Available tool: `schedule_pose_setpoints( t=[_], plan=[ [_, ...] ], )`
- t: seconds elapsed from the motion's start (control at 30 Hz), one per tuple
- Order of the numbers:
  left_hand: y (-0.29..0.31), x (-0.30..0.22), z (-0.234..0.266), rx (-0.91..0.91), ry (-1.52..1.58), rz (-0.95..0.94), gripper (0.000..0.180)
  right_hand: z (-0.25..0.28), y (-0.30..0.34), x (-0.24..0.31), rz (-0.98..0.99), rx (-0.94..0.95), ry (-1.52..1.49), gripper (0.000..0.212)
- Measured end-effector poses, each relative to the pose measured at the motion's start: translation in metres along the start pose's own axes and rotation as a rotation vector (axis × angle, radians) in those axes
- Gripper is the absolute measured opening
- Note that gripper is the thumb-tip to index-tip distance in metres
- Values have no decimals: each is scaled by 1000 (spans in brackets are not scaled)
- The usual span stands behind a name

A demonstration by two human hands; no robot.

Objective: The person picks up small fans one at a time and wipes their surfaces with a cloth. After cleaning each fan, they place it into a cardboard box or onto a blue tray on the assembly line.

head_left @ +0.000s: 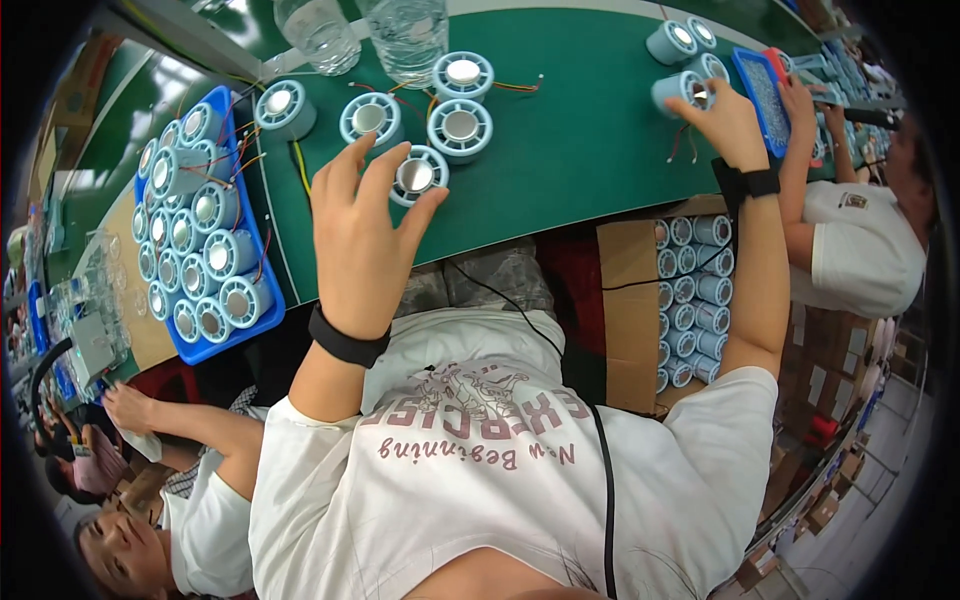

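My left hand (360,215) is curled around a light-blue cylindrical motor (416,177) with a silver disc in its ringed end. Its thumb presses the right side and its fingers reach over the left and top. Close beyond it, several like motors (460,128) stand on the green table, with red, black and yellow wires trailing. Over at the right, my right hand (722,125) has its thumb and fingers on another light-blue motor (668,92), whose wires hang toward me. Part of that motor is hidden by the hand. More motors (670,42) sit just behind it.
A blue tray (277,312) full of motors lies at the left. Two transparent plastic containers (405,40) stand at the back. Right of my right hand is a blue bin (750,75) of small parts. A cardboard box (627,300) of motors is below the table. Co-workers sit on both sides.
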State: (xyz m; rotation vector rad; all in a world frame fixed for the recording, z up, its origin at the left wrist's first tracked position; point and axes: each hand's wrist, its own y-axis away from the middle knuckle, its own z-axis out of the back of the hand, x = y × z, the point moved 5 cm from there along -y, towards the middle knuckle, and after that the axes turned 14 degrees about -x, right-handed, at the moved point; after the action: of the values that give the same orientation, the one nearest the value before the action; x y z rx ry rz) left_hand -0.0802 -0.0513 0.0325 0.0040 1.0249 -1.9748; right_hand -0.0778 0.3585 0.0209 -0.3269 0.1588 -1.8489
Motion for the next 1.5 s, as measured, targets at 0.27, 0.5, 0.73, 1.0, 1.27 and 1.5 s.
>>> schedule_pose_setpoints(
  t=[0.27,0.5,0.73,1.0,1.27,1.5],
  plan=[
    [17,18,-24,159,204,200,61,-32,-23,-6,-121,-236,164,64],
    [30,39,-9,142,711,531,73,9,16,39,214,-518,114,42],
    [34,29,12,246,1364,982,73,42,102,171,-22,78,-1165,29],
    [36,1,6,355,1358,971,103,58,134,239,500,-20,-873,60],
    [31,-6,24,241,1414,661,103,42,130,228,336,32,-1122,77],
    [24,-9,34,252,1054,379,96,33,131,221,192,95,-1253,76]
  ],
)
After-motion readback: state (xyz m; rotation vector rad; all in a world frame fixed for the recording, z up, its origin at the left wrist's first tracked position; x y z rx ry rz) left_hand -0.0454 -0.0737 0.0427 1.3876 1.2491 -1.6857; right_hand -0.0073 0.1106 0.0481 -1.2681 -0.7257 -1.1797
